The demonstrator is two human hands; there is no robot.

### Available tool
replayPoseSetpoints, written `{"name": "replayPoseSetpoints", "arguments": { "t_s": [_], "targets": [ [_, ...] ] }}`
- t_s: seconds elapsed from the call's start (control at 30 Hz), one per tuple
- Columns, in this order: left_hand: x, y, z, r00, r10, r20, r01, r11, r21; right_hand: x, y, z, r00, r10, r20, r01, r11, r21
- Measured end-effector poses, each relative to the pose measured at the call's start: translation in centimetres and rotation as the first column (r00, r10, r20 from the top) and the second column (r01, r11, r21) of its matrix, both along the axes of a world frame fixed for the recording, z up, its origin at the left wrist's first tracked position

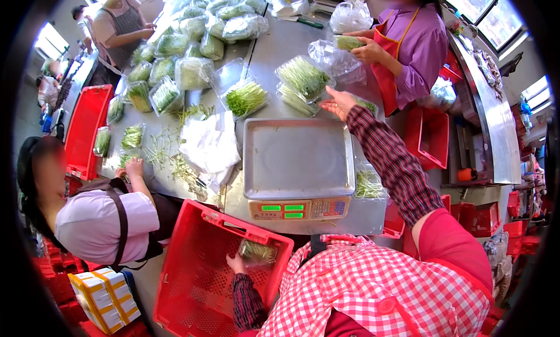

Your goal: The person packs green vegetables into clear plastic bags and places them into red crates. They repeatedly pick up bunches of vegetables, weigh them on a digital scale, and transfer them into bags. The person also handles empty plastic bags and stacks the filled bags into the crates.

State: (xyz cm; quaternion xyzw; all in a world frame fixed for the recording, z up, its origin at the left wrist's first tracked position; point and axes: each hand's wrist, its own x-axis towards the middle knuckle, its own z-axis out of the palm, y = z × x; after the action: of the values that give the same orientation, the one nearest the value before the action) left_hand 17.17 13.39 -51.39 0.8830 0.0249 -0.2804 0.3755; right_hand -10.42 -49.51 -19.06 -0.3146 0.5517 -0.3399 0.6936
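Observation:
My right hand point(339, 103) is stretched past the scale, palm partly turned up and fingers apart. Its fingertips are at the edge of a plastic-wrapped tray of green sprouts point(304, 78), which leans on another wrapped tray point(294, 100). Down in the red plastic crate point(192, 267), my left hand point(236, 263) is beside a wrapped pack of greens point(258, 253); whether its fingers grip the pack is unclear. Between my arms stands a digital scale with a bare metal pan point(299, 157) and lit green displays point(283, 211).
A co-worker in a red apron point(385, 43) holds a pack at the right. Another person point(105, 214) handles packs at the left. Wrapped packs point(194, 72) are heaped on the metal table point(262, 39). White plastic bags point(212, 144) and loose sprouts point(162, 151) lie left of the scale.

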Motion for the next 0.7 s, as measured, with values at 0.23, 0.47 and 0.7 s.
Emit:
{"name": "replayPoseSetpoints", "arguments": {
  "t_s": [0.23, 0.47, 0.7],
  "targets": [
    [-2.7, -5.4, 18.8, 0.991, 0.132, -0.029, -0.134, 0.944, -0.300, 2.2, -3.4, -1.0, 0.989, -0.026, -0.146, 0.050, 0.985, 0.163],
    [-6.4, -14.0, 29.9, 0.998, 0.022, 0.053, 0.013, 0.809, -0.588, -1.3, -1.6, 0.4, 0.999, 0.005, -0.048, 0.000, 0.995, 0.099],
    [-11.8, -27.3, 38.3, 0.820, -0.562, -0.108, 0.220, 0.484, -0.847, -5.4, 6.7, 3.0, 0.971, 0.057, 0.234, -0.062, 0.998, 0.014]
  ]
}}
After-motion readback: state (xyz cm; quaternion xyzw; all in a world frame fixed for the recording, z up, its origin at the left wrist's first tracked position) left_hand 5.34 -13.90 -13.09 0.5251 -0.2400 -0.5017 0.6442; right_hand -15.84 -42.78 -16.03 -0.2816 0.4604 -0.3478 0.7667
